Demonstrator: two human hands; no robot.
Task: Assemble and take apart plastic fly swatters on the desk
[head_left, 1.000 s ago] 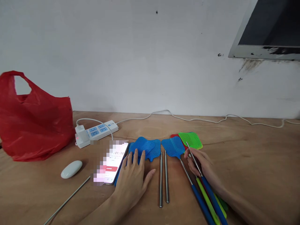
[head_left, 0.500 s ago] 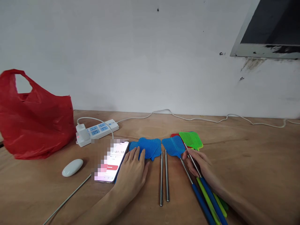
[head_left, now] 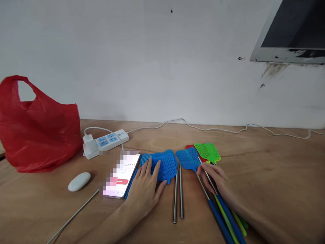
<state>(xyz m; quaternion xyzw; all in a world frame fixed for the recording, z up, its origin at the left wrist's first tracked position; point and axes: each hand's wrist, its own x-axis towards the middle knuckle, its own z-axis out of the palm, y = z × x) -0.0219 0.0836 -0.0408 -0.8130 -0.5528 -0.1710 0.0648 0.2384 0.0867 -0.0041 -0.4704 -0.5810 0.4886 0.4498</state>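
Observation:
My left hand (head_left: 144, 184) lies flat with its fingers spread on loose blue mesh swatter heads (head_left: 164, 164) on the wooden table (head_left: 266, 169). Two bare steel rods (head_left: 178, 193) lie side by side just right of it. My right hand (head_left: 215, 179) pinches the thin metal shaft of a fly swatter (head_left: 212, 184) that has a blue handle. That hand rests over a bundle of swatters with blue, green and red heads (head_left: 200, 154) and blue and green handles (head_left: 228, 220).
A phone (head_left: 122, 174) with a lit screen lies left of my left hand. Further left are a white oval object (head_left: 79, 181), a white power strip (head_left: 105, 142), a red plastic bag (head_left: 38, 127) and a thin rod (head_left: 73, 217). A white cable (head_left: 215, 128) runs along the wall.
My left hand slid forward and flattened the folded blue mesh heads, which now lie spread. My right hand lowered the shaft it pinches closer to the table.

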